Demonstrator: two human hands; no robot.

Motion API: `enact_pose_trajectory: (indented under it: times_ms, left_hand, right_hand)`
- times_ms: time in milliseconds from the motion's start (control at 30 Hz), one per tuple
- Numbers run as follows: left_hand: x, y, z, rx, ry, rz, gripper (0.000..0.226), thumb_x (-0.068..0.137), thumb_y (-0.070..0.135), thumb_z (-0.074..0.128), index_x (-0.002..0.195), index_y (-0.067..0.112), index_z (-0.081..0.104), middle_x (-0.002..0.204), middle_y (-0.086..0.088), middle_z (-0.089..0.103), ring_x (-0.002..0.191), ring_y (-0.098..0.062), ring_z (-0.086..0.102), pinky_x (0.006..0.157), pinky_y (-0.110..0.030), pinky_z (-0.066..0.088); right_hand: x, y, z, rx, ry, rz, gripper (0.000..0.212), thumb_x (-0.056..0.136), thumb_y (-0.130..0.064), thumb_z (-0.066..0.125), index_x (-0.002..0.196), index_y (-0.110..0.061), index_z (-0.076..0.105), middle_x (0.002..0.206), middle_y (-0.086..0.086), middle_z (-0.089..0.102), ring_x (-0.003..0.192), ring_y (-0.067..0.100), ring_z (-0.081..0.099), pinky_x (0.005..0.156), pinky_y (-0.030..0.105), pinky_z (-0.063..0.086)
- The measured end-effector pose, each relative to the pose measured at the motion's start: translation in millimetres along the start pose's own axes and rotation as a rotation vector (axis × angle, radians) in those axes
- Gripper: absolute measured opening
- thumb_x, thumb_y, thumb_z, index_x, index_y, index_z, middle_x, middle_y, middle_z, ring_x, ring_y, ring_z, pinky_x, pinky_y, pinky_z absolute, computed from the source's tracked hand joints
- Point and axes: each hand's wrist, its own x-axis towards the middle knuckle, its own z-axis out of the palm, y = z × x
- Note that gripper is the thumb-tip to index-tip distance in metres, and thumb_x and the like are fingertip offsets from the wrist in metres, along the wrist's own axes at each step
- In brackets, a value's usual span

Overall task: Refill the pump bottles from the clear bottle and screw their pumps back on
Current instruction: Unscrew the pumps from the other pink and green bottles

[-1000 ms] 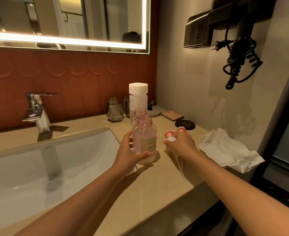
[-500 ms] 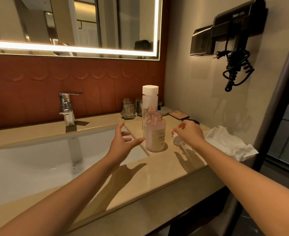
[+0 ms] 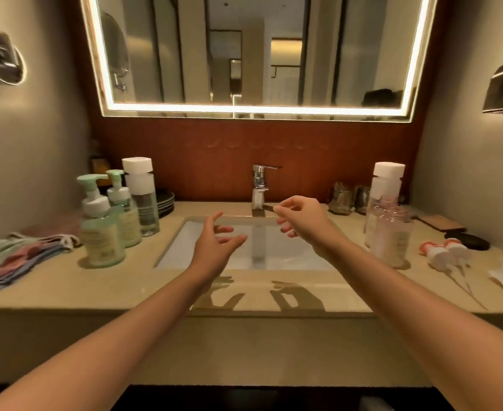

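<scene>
**Both hands empty over the sink, pink bottles open on the right**

Both hands hover above the sink basin (image 3: 185, 244) and hold nothing. The left hand (image 3: 214, 241) has its fingers spread and relaxed. The right hand (image 3: 300, 221) is loosely curled, thumb and forefinger close together, with nothing between them that I can see.

Two pink bottles (image 3: 391, 238) stand open-necked on the right of the counter (image 3: 125, 286), with the white-capped clear bottle (image 3: 388, 179) just behind them. Their pumps (image 3: 440, 253) lie on the counter just to their right.

On the left are green pump bottles (image 3: 102, 232) with pumps on, a second clear bottle (image 3: 142, 197) and folded cloths (image 3: 16, 253).
</scene>
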Motion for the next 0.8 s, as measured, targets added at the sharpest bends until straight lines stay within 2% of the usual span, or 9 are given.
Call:
enact_pose_trajectory:
  times_ms: [67, 133, 300, 400, 533, 633, 733, 800]
  left_hand:
    - [-8, -4, -37, 0.030, 0.097, -0.027, 0.064, 0.083, 0.025, 0.068, 0.137, 0.025, 0.033, 0.117, -0.001, 0.053, 0.101, -0.015, 0.056, 0.085, -0.035, 0.050]
    - [-15, -6, -74, 0.047, 0.203, -0.053, 0.060, 0.083, 0.023, 0.068, 0.134, 0.023, 0.037, 0.115, -0.003, 0.055, 0.100, -0.014, 0.056, 0.089, -0.037, 0.049]
    - [-23, -18, -144, 0.076, 0.396, -0.085, 0.056, 0.083, 0.018, 0.068, 0.130, 0.018, 0.039, 0.110, -0.004, 0.056, 0.095, -0.013, 0.056, 0.078, -0.027, 0.047]
    - [-16, -27, -170, 0.111, 0.481, -0.100, 0.054, 0.082, 0.015, 0.069, 0.128, 0.016, 0.041, 0.112, -0.004, 0.055, 0.094, -0.013, 0.054, 0.073, -0.021, 0.044]
    - [6, -49, -198, 0.134, 0.556, -0.134, 0.060, 0.079, 0.020, 0.072, 0.130, 0.020, 0.039, 0.117, -0.001, 0.049, 0.104, -0.015, 0.049, 0.084, -0.032, 0.044]
    - [24, -70, -208, 0.166, 0.567, -0.156, 0.071, 0.075, 0.024, 0.076, 0.133, 0.021, 0.035, 0.126, -0.001, 0.046, 0.111, -0.014, 0.044, 0.090, -0.035, 0.042]
    - [45, -87, -215, 0.176, 0.527, -0.167, 0.083, 0.072, 0.022, 0.079, 0.138, 0.022, 0.028, 0.138, -0.002, 0.041, 0.123, -0.016, 0.040, 0.098, -0.035, 0.038]
    - [56, -93, -218, 0.143, 0.502, -0.170, 0.088, 0.071, 0.020, 0.079, 0.140, 0.023, 0.025, 0.141, -0.001, 0.039, 0.123, -0.014, 0.040, 0.099, -0.035, 0.038]
  right_hand:
    - [-1, -13, 30, 0.032, -0.108, -0.026, 0.009, 0.090, -0.023, 0.058, 0.090, -0.015, 0.060, 0.077, 0.004, 0.064, 0.062, 0.011, 0.057, 0.054, 0.021, 0.046]
    - [-2, -25, 58, 0.050, -0.214, -0.056, 0.007, 0.090, -0.024, 0.059, 0.086, -0.018, 0.058, 0.079, 0.004, 0.064, 0.064, 0.011, 0.058, 0.053, 0.020, 0.045]
    - [5, -47, 119, 0.090, -0.396, -0.095, 0.007, 0.090, -0.026, 0.059, 0.084, -0.023, 0.057, 0.081, 0.002, 0.064, 0.067, 0.011, 0.060, 0.052, 0.018, 0.045]
    - [15, -55, 148, 0.115, -0.437, -0.118, 0.007, 0.090, -0.026, 0.059, 0.083, -0.024, 0.057, 0.080, 0.002, 0.064, 0.066, 0.010, 0.060, 0.052, 0.018, 0.045]
    - [38, -64, 193, 0.169, -0.483, -0.150, 0.006, 0.090, -0.025, 0.057, 0.087, -0.020, 0.058, 0.081, 0.001, 0.063, 0.067, 0.010, 0.058, 0.055, 0.019, 0.044]
    - [57, -68, 224, 0.209, -0.481, -0.174, 0.016, 0.091, -0.025, 0.057, 0.099, -0.012, 0.061, 0.085, 0.003, 0.063, 0.069, 0.011, 0.058, 0.058, 0.021, 0.044]
    - [78, -72, 252, 0.227, -0.439, -0.206, 0.018, 0.090, -0.028, 0.057, 0.099, -0.014, 0.060, 0.093, 0.006, 0.065, 0.077, 0.015, 0.061, 0.068, 0.029, 0.052]
    - [90, -74, 268, 0.214, -0.407, -0.231, 0.019, 0.090, -0.031, 0.057, 0.100, -0.015, 0.061, 0.097, 0.006, 0.065, 0.085, 0.018, 0.062, 0.077, 0.035, 0.054]
